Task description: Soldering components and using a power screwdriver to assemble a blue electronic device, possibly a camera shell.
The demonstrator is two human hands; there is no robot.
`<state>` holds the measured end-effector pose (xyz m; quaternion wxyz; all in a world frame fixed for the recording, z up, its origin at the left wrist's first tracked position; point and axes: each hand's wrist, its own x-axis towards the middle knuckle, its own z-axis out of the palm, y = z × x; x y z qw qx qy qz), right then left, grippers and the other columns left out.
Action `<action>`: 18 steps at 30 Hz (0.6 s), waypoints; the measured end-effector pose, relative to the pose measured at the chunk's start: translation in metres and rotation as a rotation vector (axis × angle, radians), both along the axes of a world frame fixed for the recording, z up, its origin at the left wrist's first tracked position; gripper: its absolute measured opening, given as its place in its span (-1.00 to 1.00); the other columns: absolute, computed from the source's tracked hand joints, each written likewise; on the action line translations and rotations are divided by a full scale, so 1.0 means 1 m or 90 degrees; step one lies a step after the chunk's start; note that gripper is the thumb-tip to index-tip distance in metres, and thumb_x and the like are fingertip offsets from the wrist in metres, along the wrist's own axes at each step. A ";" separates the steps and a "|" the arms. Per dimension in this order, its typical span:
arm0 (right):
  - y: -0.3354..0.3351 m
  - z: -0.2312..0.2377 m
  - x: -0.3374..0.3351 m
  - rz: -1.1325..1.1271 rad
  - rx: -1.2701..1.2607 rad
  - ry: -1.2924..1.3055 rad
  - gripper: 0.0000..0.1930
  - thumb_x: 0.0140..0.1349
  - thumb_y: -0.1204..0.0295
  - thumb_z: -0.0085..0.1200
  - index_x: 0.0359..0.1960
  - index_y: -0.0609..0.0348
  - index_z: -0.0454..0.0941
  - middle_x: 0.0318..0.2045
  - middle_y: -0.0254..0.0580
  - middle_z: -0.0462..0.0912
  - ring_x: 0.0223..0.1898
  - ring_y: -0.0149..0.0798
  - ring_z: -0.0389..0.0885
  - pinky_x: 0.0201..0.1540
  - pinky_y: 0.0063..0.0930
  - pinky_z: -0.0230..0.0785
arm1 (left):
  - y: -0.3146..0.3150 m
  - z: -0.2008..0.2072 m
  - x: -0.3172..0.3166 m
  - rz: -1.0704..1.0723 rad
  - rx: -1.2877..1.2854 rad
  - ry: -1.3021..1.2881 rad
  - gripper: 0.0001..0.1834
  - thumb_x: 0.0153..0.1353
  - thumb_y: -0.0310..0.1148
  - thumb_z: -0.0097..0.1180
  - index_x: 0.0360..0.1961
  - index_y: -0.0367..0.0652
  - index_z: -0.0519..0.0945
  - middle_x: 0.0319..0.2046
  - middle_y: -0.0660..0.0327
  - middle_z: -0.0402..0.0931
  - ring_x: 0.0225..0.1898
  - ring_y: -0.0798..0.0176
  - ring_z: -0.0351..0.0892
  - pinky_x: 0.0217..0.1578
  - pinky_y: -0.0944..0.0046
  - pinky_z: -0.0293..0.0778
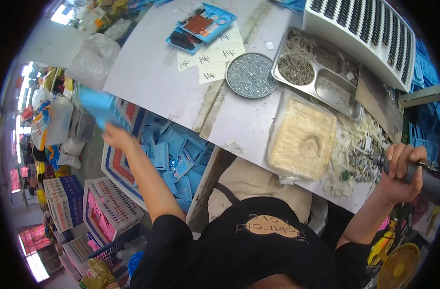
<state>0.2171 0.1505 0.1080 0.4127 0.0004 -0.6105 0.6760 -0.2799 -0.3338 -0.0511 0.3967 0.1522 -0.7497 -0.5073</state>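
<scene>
My left hand [120,137] reaches out past the table's left edge, its fingers closed on a light blue plastic casing [100,105], which motion blurs. Below that arm, a striped basket [115,161] holds many blue plastic casings [174,143]. At the far right, my right hand [402,168] is wrapped round a grey electric screwdriver [429,185]. Its bit points left over a heap of small metal parts and pale scraps [362,166]. A plastic-wrapped yellowish block [303,137] lies on the table to the left of the screwdriver.
A round dish of small screws [251,75] stands beside a metal compartment tray [321,79] of small parts. Behind is a white rack with rows of black pieces [369,33]. Blue casings [210,21] lie on paper at the back. Crates [114,207] stand lower left.
</scene>
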 end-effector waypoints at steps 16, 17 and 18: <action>-0.011 -0.007 -0.052 -0.125 -0.021 -0.147 -0.37 0.32 0.14 0.15 0.26 0.36 0.30 -0.50 -0.37 0.40 -0.51 -0.46 0.36 -0.26 -0.49 0.27 | 0.240 0.030 0.045 -0.526 -0.482 0.171 -0.78 0.16 -0.27 0.35 -0.22 -0.13 0.70 -0.07 0.08 0.57 0.10 -0.03 0.45 0.19 -0.07 0.25; -0.006 -0.004 -0.045 -0.099 -0.001 -0.197 -0.19 0.31 0.15 0.19 0.43 0.41 0.14 -0.32 -0.23 0.51 -0.29 -0.40 0.50 -0.11 -0.45 0.35 | 0.268 0.030 0.035 -0.518 -0.534 0.180 -0.77 0.13 -0.24 0.36 -0.24 -0.11 0.71 -0.07 0.11 0.56 0.10 -0.02 0.42 0.19 -0.09 0.21; -0.007 -0.001 -0.042 -0.135 0.042 -0.221 -0.18 0.31 0.16 0.20 0.44 0.42 0.12 -0.24 -0.17 0.53 -0.20 -0.36 0.52 -0.04 -0.42 0.36 | 0.294 0.030 0.023 -0.517 -0.582 0.191 -0.76 0.11 -0.22 0.37 -0.25 -0.09 0.72 -0.07 0.15 0.54 0.11 0.00 0.40 0.18 -0.11 0.17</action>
